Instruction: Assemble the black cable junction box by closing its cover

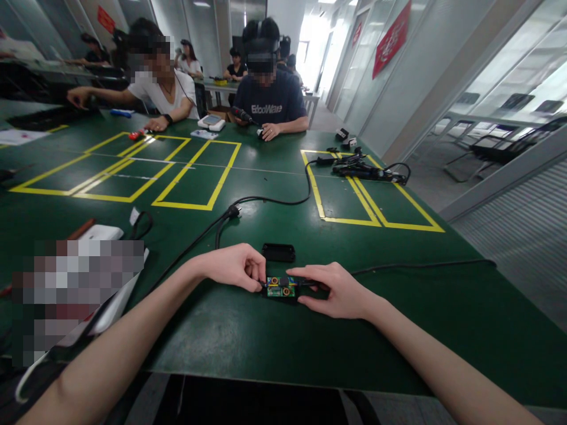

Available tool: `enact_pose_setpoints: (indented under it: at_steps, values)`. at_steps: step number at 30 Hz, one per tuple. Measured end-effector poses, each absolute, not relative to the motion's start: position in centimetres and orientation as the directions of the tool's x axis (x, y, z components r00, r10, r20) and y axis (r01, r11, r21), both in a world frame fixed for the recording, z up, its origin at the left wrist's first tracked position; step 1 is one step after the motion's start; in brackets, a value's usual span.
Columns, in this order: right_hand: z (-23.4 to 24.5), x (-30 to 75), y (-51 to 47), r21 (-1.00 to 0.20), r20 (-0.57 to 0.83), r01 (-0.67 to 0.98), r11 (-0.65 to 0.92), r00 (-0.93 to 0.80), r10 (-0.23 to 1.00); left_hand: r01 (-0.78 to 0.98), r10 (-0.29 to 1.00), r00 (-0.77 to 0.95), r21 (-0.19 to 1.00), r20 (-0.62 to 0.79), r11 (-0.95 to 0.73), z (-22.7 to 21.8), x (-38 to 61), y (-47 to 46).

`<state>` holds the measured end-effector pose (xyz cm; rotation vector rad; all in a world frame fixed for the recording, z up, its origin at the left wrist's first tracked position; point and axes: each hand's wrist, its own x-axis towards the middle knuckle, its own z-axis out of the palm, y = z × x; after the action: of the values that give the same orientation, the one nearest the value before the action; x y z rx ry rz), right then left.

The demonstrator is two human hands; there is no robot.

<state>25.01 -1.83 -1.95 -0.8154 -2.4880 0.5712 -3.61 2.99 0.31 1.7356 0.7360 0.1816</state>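
Observation:
A small green circuit board [281,287] with copper coils and yellow and blue wires lies near the table's front, dark casing showing at its edges. My left hand [237,268] is closed in a pinch at the board's left end, on a short black cable largely hidden by the fingers. From the right, my right hand [339,289] holds the board's end between thumb and forefinger, its other fingers curled by the dark wires. Just behind the board lies a black plastic cover [279,252], hollow side up.
A black power cord with a plug [233,211] crosses the green table [212,348]. Black cabled parts [361,168] lie at the back right among yellow tape outlines. White items [104,233], partly blurred, are at left. Two people [272,88] work across the table, one holding a power tool [243,115].

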Motion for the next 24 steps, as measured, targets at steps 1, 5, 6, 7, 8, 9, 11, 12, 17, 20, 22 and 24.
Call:
enact_pose_setpoints:
  at_steps: [1,5,6,7,8,9,11,12,17,20,22,24]
  values:
    - [-1.92,24.99,-1.95,-0.533,0.281,0.44,0.723,-0.714,0.641,0.376,0.556,0.792,0.919,-0.252,-0.119,0.34,-3.62,3.0]
    - [-1.85,24.58,-2.53,-0.64,0.203,0.476,0.603,-0.653,0.73,0.396,0.547,0.793,0.91,-0.269,-0.127,0.58,-3.64,3.03]
    - [-1.85,24.43,-2.66,-0.662,0.176,0.484,0.572,-0.641,0.747,0.402,0.545,0.792,0.907,-0.276,-0.125,0.62,-3.65,3.04]
    - [-1.86,24.28,-2.77,-0.674,0.155,0.491,0.552,-0.637,0.756,0.406,0.543,0.791,0.906,-0.281,-0.123,0.63,-3.67,3.04]
    - [-1.86,24.16,-2.84,-0.679,0.14,0.495,0.543,-0.638,0.757,0.408,0.543,0.791,0.905,-0.284,-0.12,0.63,-3.68,3.04]
    - [-1.87,24.08,-2.88,-0.676,0.134,0.498,0.543,-0.642,0.755,0.407,0.545,0.789,0.906,-0.283,-0.119,0.62,-3.69,3.02]
    - [-1.85,24.03,-2.88,-0.659,0.137,0.504,0.559,-0.649,0.748,0.408,0.55,0.787,0.905,-0.28,-0.122,0.58,-3.67,2.97]
    - [-1.84,24.05,-2.84,-0.649,0.142,0.505,0.568,-0.654,0.743,0.413,0.552,0.785,0.902,-0.281,-0.128,0.57,-3.64,2.94]
    - [-1.88,24.23,-2.61,-0.596,0.18,0.508,0.621,-0.67,0.72,0.429,0.559,0.777,0.893,-0.289,-0.135,0.42,-3.56,2.86]
    - [-2.18,24.24,-2.4,-0.543,0.229,0.538,0.644,-0.643,0.731,0.402,0.547,0.788,0.908,-0.281,-0.113,0.14,-3.68,3.01]
    - [-2.47,24.29,-2.19,-0.509,0.265,0.566,0.649,-0.614,0.744,0.383,0.556,0.788,0.918,-0.264,-0.106,-0.04,-3.76,3.19]
    - [-2.73,24.4,-1.94,-0.486,0.296,0.584,0.65,-0.589,0.752,0.374,0.589,0.773,0.919,-0.237,-0.121,-0.1,-3.79,3.37]
